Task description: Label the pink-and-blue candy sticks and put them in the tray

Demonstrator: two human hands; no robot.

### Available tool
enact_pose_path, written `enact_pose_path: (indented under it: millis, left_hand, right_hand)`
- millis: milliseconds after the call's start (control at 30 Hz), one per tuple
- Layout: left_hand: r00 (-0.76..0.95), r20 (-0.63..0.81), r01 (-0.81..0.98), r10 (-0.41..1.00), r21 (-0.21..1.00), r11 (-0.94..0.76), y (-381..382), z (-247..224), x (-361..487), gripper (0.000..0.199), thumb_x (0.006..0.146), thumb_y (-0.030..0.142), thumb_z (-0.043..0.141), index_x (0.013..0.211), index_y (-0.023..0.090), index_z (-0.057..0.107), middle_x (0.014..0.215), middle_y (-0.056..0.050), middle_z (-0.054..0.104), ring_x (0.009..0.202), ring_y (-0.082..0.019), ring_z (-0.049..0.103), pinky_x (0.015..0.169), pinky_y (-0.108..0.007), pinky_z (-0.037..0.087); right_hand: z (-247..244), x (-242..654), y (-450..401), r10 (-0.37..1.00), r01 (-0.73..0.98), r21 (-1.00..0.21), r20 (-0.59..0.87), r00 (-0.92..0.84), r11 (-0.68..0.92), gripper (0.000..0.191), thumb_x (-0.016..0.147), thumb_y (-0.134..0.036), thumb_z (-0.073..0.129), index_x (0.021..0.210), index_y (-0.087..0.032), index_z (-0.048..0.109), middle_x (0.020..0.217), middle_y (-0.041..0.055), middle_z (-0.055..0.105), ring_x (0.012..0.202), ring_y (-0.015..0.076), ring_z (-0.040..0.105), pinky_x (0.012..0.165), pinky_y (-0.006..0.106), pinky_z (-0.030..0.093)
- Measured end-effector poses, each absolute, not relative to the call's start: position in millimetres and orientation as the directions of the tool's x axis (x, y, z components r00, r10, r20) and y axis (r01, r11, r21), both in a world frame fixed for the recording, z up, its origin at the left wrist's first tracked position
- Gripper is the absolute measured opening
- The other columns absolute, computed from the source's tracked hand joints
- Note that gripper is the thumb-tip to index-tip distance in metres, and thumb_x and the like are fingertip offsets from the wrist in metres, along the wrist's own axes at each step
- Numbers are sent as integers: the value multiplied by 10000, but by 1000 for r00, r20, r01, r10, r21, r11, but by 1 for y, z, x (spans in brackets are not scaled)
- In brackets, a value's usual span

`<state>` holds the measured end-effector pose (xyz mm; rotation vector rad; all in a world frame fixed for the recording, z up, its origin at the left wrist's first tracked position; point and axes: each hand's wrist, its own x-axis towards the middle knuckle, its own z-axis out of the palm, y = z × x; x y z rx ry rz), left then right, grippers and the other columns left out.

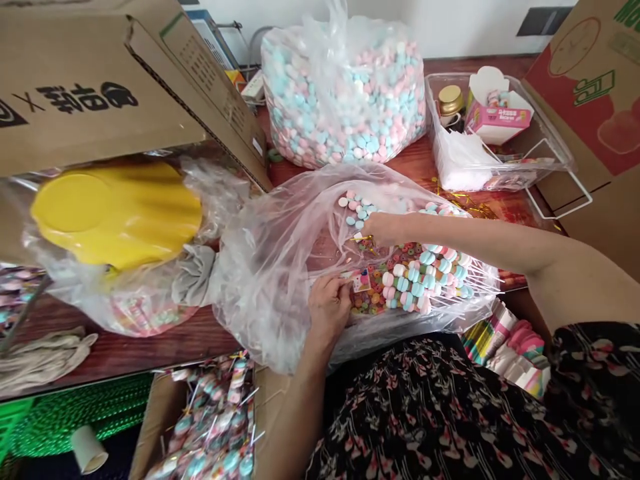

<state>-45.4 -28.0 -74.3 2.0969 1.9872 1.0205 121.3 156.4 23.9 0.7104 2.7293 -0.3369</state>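
Note:
My left hand [330,303] pinches the edge of a small printed plastic packet [361,280] with a colourful picture on it. Below and beside that packet lie loose ring-shaped candies [375,299] in orange, red and green. My right hand [381,229] is lowered with its fingers bent together, beside some gold twist ties [364,239]; its fingertips are mostly hidden. Loose pink and blue marshmallows [356,212] lie just beyond it. Marshmallow skewers on white sticks [425,277] are piled to the right, under my right forearm. All this rests on a spread clear plastic bag [270,267].
A large tied bag of marshmallows [345,100] stands at the back. To its right is a clear plastic bin [565,157] holding a pink box and a jar. Cardboard boxes [200,87] flank the table; a yellow basin [120,213] lies left. An open carton of wrapped skewers [215,420] sits below.

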Motion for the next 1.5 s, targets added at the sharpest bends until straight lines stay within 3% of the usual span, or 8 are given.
enact_pose_path:
  millis: [133, 333, 467, 633, 800, 967, 1233, 1500]
  left_hand:
    - [-7, 361, 857, 932, 482, -181, -31, -74, -44, 123, 874, 207, 616, 762, 201, 665, 789, -57, 659, 813, -226, 593, 752, -339, 466]
    - [79, 290, 863, 954, 460, -212, -37, -70, -43, 210, 953, 282, 532, 922, 207, 726, 898, -81, 660, 882, -236, 570, 785, -354, 464]
    - [-5, 318, 802, 948, 567, -186, -31, -71, -44, 226, 930, 272, 547, 790, 197, 708, 840, -64, 662, 856, -223, 590, 782, -349, 466]
    - [-137, 326, 703, 935, 697, -140, -24, -71, -43, 210, 886, 311, 610, 722, 198, 675, 729, -28, 625, 768, -197, 585, 750, -331, 461]
    - [-48, 317, 816, 947, 559, -146, -25, -74, -43, 176, 889, 269, 602, 737, 204, 662, 789, -52, 648, 832, -222, 576, 804, -354, 453]
    - [9, 309, 901, 951, 410, -141, -27, -72, -35, 188, 938, 291, 554, 926, 191, 712, 912, -102, 661, 915, -260, 571, 806, -373, 446]
    - [-288, 276, 609, 917, 791, -47, -22, -62, -44, 293, 876, 375, 656, 653, 186, 650, 649, -4, 556, 654, -150, 536, 651, -286, 437]
    - [-175, 319, 628, 931, 765, -144, -29, -46, -43, 209, 875, 379, 665, 812, 191, 733, 733, -11, 677, 651, -130, 576, 640, -264, 462]
  right_hand:
    - [11, 121, 154, 438, 520, -138, -383, -813, 843, 412, 722, 9, 557, 1039, -162, 758, 940, 74, 755, 840, 169, 641, 694, 241, 403]
    - [24, 139, 156, 560, 614, -73, -337, -757, 786, 344, 830, -73, 508, 1062, -152, 750, 1063, 98, 749, 983, 204, 647, 771, 260, 418]
    - [30, 139, 144, 652, 695, -2, -345, -675, 719, 356, 869, -102, 498, 1119, -214, 725, 1093, 96, 739, 1014, 219, 661, 736, 261, 434]
    - [28, 134, 136, 596, 615, 70, -353, -721, 786, 331, 872, -85, 492, 1106, -180, 707, 1062, 140, 726, 970, 237, 683, 691, 266, 442]
    - [35, 131, 134, 591, 584, 108, -247, -768, 804, 288, 910, -109, 450, 1032, -136, 710, 1008, 162, 724, 896, 232, 674, 664, 279, 413]
    - [64, 140, 111, 621, 613, 102, -98, -778, 784, 339, 921, -97, 403, 1100, -179, 679, 995, 115, 706, 798, 194, 629, 591, 286, 284]
    - [82, 180, 71, 654, 655, -40, 127, -746, 755, 307, 909, -155, 453, 1001, -266, 724, 897, 22, 697, 684, 135, 521, 577, 294, 213]
    - [55, 166, 54, 613, 604, -106, 88, -785, 790, 238, 888, -138, 490, 898, -211, 716, 807, 32, 678, 696, 137, 528, 572, 294, 218]
